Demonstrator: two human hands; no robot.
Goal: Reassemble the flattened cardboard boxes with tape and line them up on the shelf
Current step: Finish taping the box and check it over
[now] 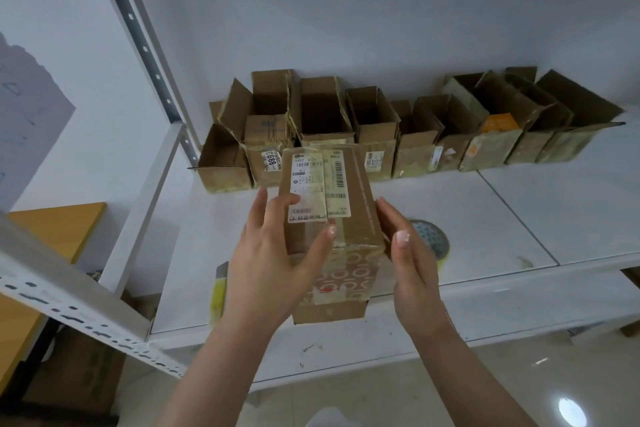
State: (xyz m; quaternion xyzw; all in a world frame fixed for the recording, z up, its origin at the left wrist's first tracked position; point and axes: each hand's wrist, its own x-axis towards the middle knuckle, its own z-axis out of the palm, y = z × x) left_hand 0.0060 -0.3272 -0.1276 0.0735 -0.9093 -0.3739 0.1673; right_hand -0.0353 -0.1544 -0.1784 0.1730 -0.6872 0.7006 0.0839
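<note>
you hold a cardboard box [329,218] over the front edge of the white shelf [485,218], between your two hands. your left hand [277,253] grips its left side: the fingers curl up over the top beside the white shipping label [320,184], and the thumb presses across the taped seam at the near end. your right hand [412,263] lies along the box's right side with the fingers straight and relaxed, touching the cardboard rather than curling round it. the box is closed on top, with yellowish tape over the near face.

along the back edge of the shelf a row of open boxes [398,128] stands side by side, flaps up, from the left end to near the right end. the held box sits in front of the left part of that row.

a roll of tape [433,239] lies flat on the shelf near the front edge, just behind your right hand. a yellow thing [219,288] shows at the front edge behind your left wrist; you cannot tell what it is.
</note>
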